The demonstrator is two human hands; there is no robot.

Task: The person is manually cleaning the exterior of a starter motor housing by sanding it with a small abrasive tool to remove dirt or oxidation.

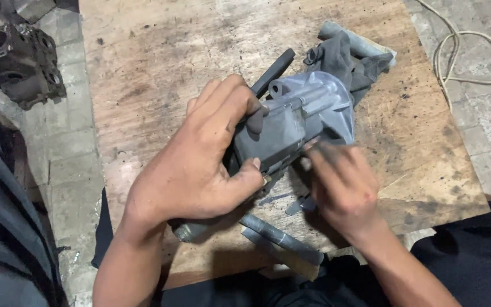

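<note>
The left hand (200,165) is gripping a grey cast-metal housing (296,122), its fingers curled over the top and its thumb pressing against the near face, so the hand is closed around the part. The right hand (339,182) is blurred; its fingers are bunched narrowly and touching the lower right edge of the housing, and whether it is pinching anything small cannot be told.

The housing is sitting near the middle of a worn plywood board (143,57), tilted, with a tube-like boss along its top. Just behind it, a dark grey rag (350,57) is lying crumpled, touching the housing, with one pale pipe end (365,45) showing from under the cloth. One dark rod (274,71) is sticking out from behind the left hand's fingers. One grey metal tube (277,236) is lying on the board near the wrists.

Off the board, on the paved floor, one rusty engine casting (21,54) is lying at upper left, and a pale cord (456,51) is looping at upper right.
</note>
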